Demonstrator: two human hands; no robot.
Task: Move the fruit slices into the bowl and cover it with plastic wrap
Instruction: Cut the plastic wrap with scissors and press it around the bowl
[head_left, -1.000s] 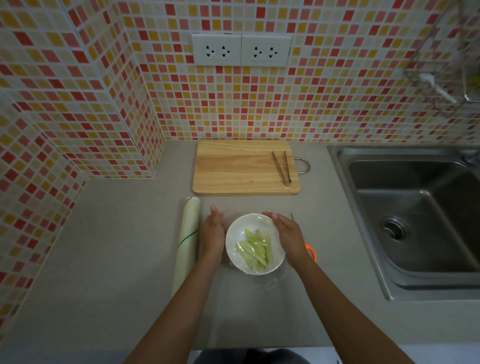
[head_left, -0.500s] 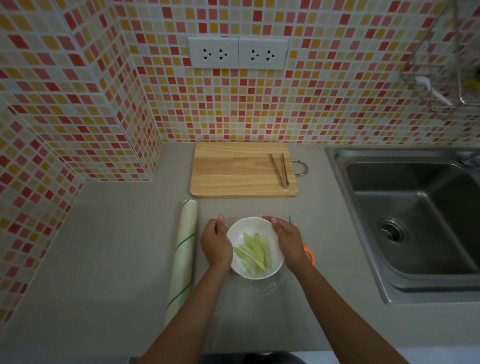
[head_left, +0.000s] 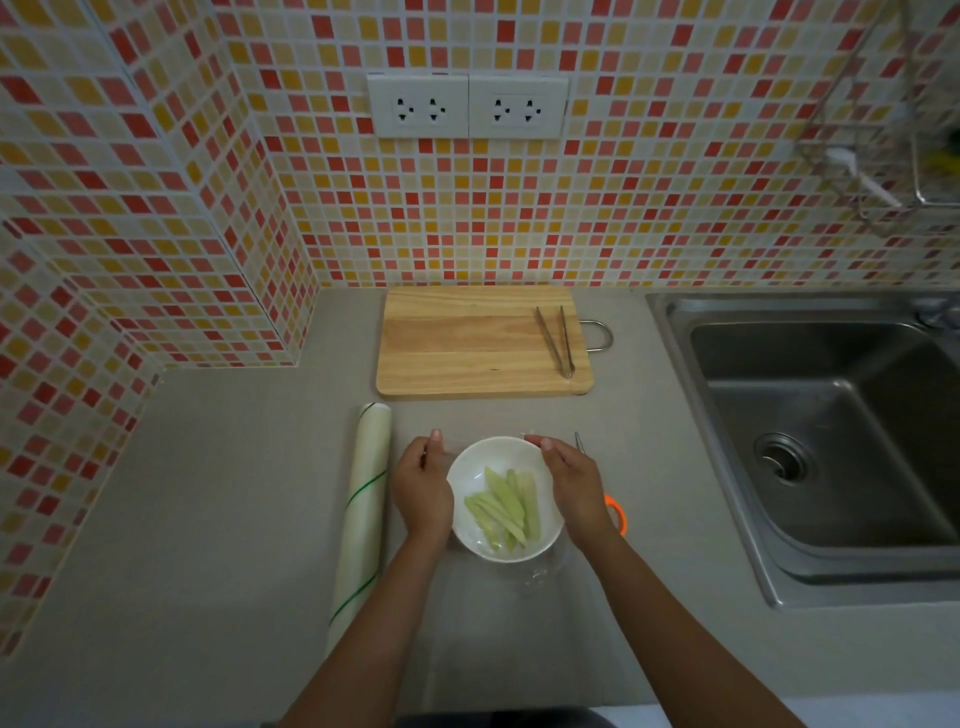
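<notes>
Both hands have curled closer round the bowl (head_left: 503, 499) rim, the left hand (head_left: 422, 493) and right hand (head_left: 574, 491) tightening inward.

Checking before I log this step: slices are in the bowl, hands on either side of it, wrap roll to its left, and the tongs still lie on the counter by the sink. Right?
Not quite. The head view shows the tongs lying on the cutting board, not on the counter. The rest holds: slices in the bowl, left hand and right hand flanking it, roll to its left.
</notes>
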